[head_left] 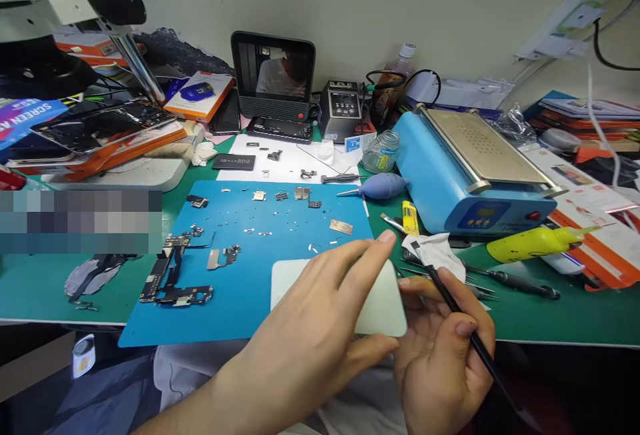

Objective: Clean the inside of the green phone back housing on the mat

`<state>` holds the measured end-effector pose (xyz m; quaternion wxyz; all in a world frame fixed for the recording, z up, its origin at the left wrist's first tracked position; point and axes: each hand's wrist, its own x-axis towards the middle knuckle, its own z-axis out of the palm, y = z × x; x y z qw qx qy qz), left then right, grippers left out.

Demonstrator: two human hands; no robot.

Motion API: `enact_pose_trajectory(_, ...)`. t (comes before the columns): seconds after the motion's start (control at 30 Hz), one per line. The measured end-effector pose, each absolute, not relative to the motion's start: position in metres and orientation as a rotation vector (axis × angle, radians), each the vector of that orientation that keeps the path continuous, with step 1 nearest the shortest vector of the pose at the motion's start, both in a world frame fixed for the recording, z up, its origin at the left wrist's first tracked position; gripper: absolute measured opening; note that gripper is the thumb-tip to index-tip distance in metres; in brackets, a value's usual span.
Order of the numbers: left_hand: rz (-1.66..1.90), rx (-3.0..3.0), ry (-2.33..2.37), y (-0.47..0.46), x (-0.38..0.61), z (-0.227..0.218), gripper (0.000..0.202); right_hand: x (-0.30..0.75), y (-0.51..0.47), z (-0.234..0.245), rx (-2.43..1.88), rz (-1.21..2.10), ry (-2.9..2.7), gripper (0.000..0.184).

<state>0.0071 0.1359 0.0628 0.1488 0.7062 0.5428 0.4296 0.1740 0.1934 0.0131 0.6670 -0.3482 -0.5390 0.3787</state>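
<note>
A pale mint phone housing (384,302) with rounded corners is held above the front edge of the blue mat. My left hand (310,315) reaches across it, fingers along the far side and thumb at the near edge. In my right hand (440,362) is a slim black brush (447,292), slanting with its bristles up and to the left. The right fingers lie close to the housing's right edge; whether they touch it I cannot tell. Phone circuit boards (173,278) and a flex cable part (223,257) rest on the blue mat (250,325).
Tiny screws and metal brackets (302,193) are spread over the mat. A blue air blower (383,186), a glass jar (381,152) and a blue heating plate machine (435,182) stand behind. A yellow bottle (533,243) lies right. A microscope (45,55) overhangs the left.
</note>
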Motion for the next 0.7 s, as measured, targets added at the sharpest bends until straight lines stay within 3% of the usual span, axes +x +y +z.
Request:
enact_pose_trajectory(0.13,1.093,2.075,1.706,0.132,0.002,0.056,0.116,0.174,0.196,0.007,-0.791,0.784,-1.223,0.031)
enact_pose_trajectory(0.3,0.928,2.204,1.886,0.126,-0.005,0.045,0.121,0.18,0.192,0.011,-0.904,0.822,-1.334,0.013)
enact_pose_trajectory(0.4,0.858,2.322,1.929,0.122,-0.008,0.042,0.101,0.184,0.191,0.023,-0.976,0.884,-1.424,0.012)
enact_pose_trajectory(0.57,0.814,2.438,2.019,0.097,-0.015,0.045,0.043,0.19,0.2,0.037,-1.043,0.94,-1.664,0.018)
enact_pose_trajectory(0.63,0.809,2.458,1.971,0.083,-0.016,0.041,0.036,0.192,0.207,0.038,-1.046,0.944,-1.753,0.015)
enact_pose_trajectory(0.7,0.82,2.434,1.926,0.072,-0.016,0.033,0.044,0.192,0.212,0.037,-1.046,0.935,-1.808,0.011)
